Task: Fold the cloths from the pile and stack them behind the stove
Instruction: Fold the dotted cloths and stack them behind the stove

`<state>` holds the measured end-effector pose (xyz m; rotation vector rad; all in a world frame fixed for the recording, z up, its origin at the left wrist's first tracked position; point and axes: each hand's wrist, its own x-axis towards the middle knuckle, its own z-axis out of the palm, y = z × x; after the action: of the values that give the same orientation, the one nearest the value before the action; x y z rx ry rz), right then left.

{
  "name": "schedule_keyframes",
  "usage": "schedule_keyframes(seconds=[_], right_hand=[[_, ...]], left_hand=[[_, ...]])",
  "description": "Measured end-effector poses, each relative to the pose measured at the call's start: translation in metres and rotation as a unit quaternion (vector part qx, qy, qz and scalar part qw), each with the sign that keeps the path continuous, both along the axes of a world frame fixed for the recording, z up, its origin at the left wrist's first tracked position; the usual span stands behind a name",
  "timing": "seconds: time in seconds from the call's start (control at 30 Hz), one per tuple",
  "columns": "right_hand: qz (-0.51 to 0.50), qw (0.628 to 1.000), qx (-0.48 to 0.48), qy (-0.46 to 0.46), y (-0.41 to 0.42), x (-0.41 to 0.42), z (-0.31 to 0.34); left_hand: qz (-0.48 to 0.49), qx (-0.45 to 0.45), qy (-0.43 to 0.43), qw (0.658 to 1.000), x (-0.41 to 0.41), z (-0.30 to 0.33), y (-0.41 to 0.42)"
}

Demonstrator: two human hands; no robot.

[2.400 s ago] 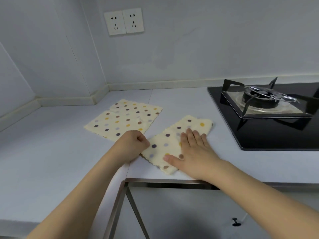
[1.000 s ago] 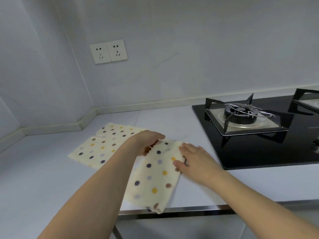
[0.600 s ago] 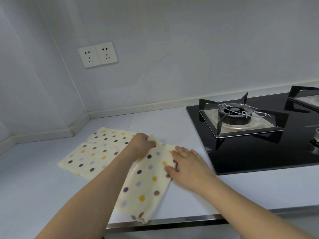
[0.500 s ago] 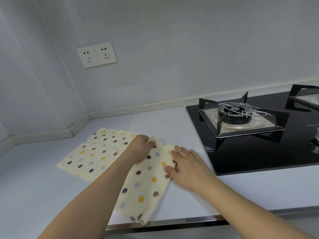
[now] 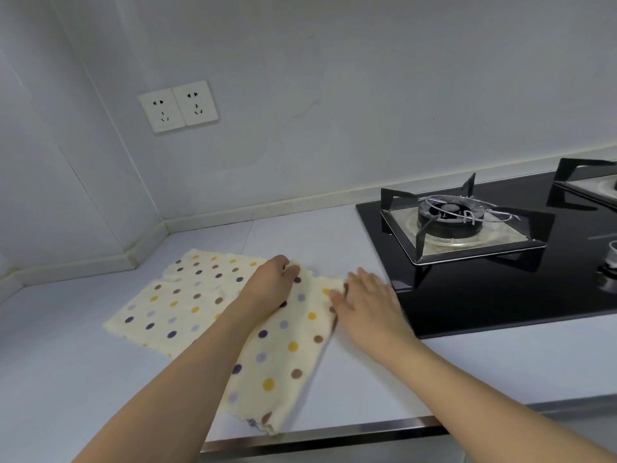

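Cloth being folded (image 5: 283, 349): cream with coloured dots, lying as a long doubled strip on the counter (image 5: 367, 379), running from just beside the stove's near-left corner down to the counter's front edge, where its lower end sits right at the metal trim. Its upper left part overlaps the pile (image 5: 180, 295), which is the same fabric lying flat, nearer the wall corner

Left hand (image 5: 272, 289): on the strip's far end, fingers curled at the top edge. Looks like a pinch on the cloth, but the fingertips are hidden under the knuckles so grip is a read, not certain

Right hand (image 5: 367, 305): flat, fingers straight and together, palm down at the strip's right edge. Slightly blurred. Holding nothing, just pressing or smoothing

Stove (image 5: 500, 262): black glass top, burner unlit as far as I can tell. The gap behind it by the wall looks narrow

Handling, my judgement:
- light, thin, fully limp, no stiffness, won't hold a crease without a press
- zigzag-cut edges, layers likely to slide on each other and on the smooth counter
- not fragile, no grip force limit worth worrying about
- best hold: pinch both layers at the corners of one short end, keep the other hand flat on the middle as an anchor
- lower end could slip off the front edge if dragged
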<state>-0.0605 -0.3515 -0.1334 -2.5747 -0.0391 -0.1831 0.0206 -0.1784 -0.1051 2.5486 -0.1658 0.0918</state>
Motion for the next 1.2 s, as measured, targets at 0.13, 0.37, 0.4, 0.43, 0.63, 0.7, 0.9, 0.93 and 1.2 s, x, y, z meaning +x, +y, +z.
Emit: schedule_keyframes(seconds=[0.13,0.37,0.4,0.43,0.63,0.7,0.9,0.93,1.2], right_hand=[[-0.088,0.993,0.072,-0.017,0.007,0.016,0.007],[-0.043,0.773,0.603,0.193,0.0,0.056,0.039],[-0.037,0.771,0.596,0.222,0.001,0.059,0.042],[-0.027,0.77,0.59,0.242,0.002,0.062,0.045],[0.049,0.714,0.613,0.335,-0.003,0.065,0.048],[0.084,0.713,0.597,0.357,-0.007,0.062,0.042],[0.024,0.789,0.577,0.21,-0.004,0.056,0.034],[0.007,0.805,0.56,0.194,-0.004,0.056,0.033],[-0.025,0.991,-0.005,-0.131,0.011,0.033,0.022]], left_hand=[[-0.024,-0.131,-0.064,0.989,-0.012,0.001,0.004],[-0.03,-0.192,-0.138,0.971,-0.02,0.002,0.01],[-0.031,-0.196,-0.143,0.97,-0.02,0.003,0.01],[-0.032,-0.201,-0.148,0.968,-0.021,0.005,0.01],[-0.038,-0.227,-0.187,0.955,-0.032,0.021,0.006],[-0.031,-0.219,-0.178,0.959,-0.031,0.024,0.006],[0.02,-0.088,-0.14,0.986,-0.021,0.011,0.01],[0.026,-0.051,-0.135,0.989,-0.017,0.008,0.01],[0.031,0.134,-0.12,0.983,0.01,-0.013,-0.004]])
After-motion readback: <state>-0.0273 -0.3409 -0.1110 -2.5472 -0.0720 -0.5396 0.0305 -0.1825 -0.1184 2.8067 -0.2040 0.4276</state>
